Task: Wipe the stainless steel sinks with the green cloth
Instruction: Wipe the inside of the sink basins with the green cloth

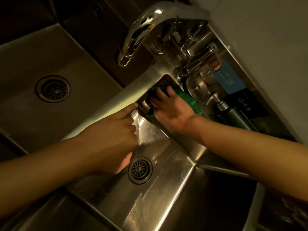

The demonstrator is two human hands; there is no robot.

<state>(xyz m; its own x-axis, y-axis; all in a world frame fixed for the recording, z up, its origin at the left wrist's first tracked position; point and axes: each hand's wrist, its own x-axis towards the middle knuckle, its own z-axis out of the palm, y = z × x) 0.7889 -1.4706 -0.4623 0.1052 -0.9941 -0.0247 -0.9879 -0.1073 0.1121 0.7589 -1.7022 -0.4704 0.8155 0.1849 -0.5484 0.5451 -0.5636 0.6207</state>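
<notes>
R hand [168, 110] is on the green cloth [186, 99], fingers bent over the bunched part and pressing it into the far corner of the near sink [166, 197], right where the back wall meets the divider [103, 105]. That corner sits under the tap fittings, so I reach in with the arm stretched and the wrist low. A loose tail of cloth trails out toward the green hose [236, 117]. L hand [116, 129] holds nothing: index finger is out straight w/ its tip on the divider's edge, the other fingers folded in. I'd say that's a brace, so I can lean over the basin w/o slipping. Drops of water [148, 130] show on the sink wall just below that finger, so this side prob still needs a pass. The drain [139, 170] is near my L thumb, well apart from the cloth. The other sink [25, 80], across the divider, has no cloth or hand in it; can't tell if it's done. The spout [136, 35] hangs over that far basin, clear of my hands. Light is dim, so smears are hard to judge.
</notes>
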